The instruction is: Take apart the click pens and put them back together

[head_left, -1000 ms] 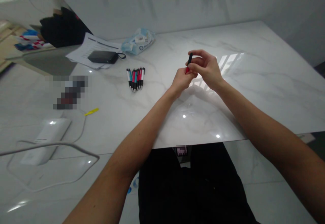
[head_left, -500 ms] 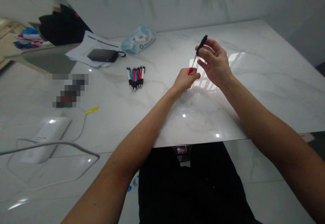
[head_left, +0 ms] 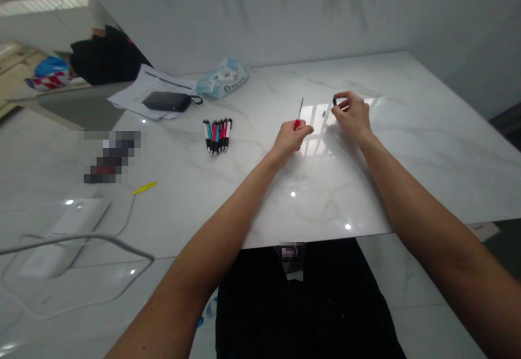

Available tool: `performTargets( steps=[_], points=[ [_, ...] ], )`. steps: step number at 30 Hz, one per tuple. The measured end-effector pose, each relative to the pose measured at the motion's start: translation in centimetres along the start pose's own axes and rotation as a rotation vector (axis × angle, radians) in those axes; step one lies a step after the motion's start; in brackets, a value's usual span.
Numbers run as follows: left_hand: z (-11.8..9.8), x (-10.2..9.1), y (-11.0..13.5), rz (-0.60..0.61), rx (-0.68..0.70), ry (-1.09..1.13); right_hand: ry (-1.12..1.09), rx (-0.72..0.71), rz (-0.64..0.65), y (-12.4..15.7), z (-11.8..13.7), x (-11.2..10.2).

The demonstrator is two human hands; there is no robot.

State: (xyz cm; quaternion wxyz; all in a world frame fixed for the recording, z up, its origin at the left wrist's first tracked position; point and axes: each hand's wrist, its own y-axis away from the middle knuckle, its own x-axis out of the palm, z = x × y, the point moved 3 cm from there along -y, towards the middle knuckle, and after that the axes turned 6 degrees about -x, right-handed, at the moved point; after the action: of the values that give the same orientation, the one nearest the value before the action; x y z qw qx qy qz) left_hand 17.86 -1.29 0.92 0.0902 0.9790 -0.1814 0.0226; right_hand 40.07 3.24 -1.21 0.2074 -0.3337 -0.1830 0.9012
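Observation:
My left hand is closed round the red barrel of a pen, whose thin refill sticks up bare above my fingers. To its right, my right hand rests low on the white marble table and pinches the pen's black front piece between thumb and fingers. The two hands are apart, about a hand's width. A row of several pens, red, teal and white with black tips, lies on the table to the left of my left hand.
At the back left lie papers with a black power bank on them and a blue wipes pack. A white adapter with its cable and a small yellow piece lie at the near left. A wall runs behind the table.
My right hand has pulled the black front piece off the pen and carried it right and down to the table. The refill now stands bare in my left hand.

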Motion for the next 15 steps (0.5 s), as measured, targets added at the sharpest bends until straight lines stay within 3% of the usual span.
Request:
performTargets(
  steps=[4,9,15],
  points=[
    [-0.3,-0.5,0.1,-0.054,-0.024,0.054,0.144,0.029,0.100,0.3,-1.2,0.5],
    [-0.4,-1.2,0.2,-0.084,-0.037,0.086,0.214,-0.015,0.229,0.4,-0.9,0.9],
    [-0.2,-1.7,0.0,-0.120,-0.024,0.072,0.149,-0.133,0.322,0.6,-1.0,0.3]
  ],
)
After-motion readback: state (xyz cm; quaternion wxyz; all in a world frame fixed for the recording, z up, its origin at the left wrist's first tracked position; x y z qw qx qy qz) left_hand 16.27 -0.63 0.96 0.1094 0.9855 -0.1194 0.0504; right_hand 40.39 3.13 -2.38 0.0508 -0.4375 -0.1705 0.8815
